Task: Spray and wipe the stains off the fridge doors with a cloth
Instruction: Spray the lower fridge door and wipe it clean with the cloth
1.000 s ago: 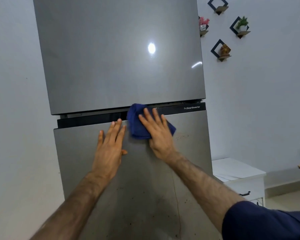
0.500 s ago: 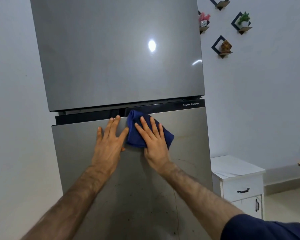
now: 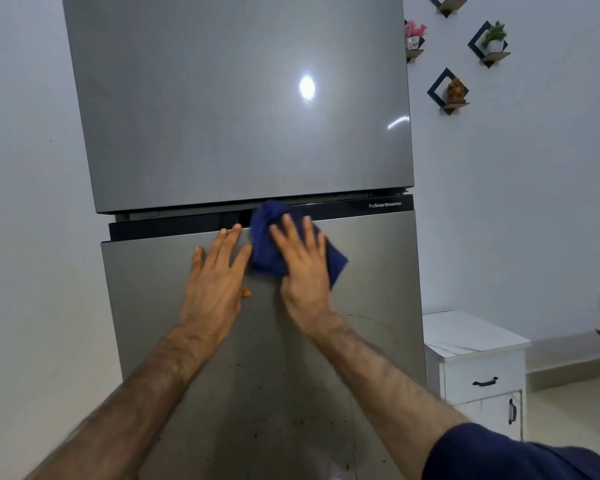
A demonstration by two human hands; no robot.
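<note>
step: wiping lower door (image 3: 371, 268) top edge | right hand (image 3: 303, 268) grip flat, fingers apart, pressing cloth (image 3: 267, 233) on door so it's scrubbing | left hand (image 3: 215, 282) open, empty, bracing door beside cloth | specks lower down waiting

Two bare, hairy forearms; the right arm wears a dark navy sleeve (image 3: 499, 455) nearest the white cabinet (image 3: 478, 362).

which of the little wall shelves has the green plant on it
The rightmost diamond shelf, beside the fridge, holds the green plant. The shelf at the fridge's edge has pink flowers, and the lower one a brown figurine.
</note>
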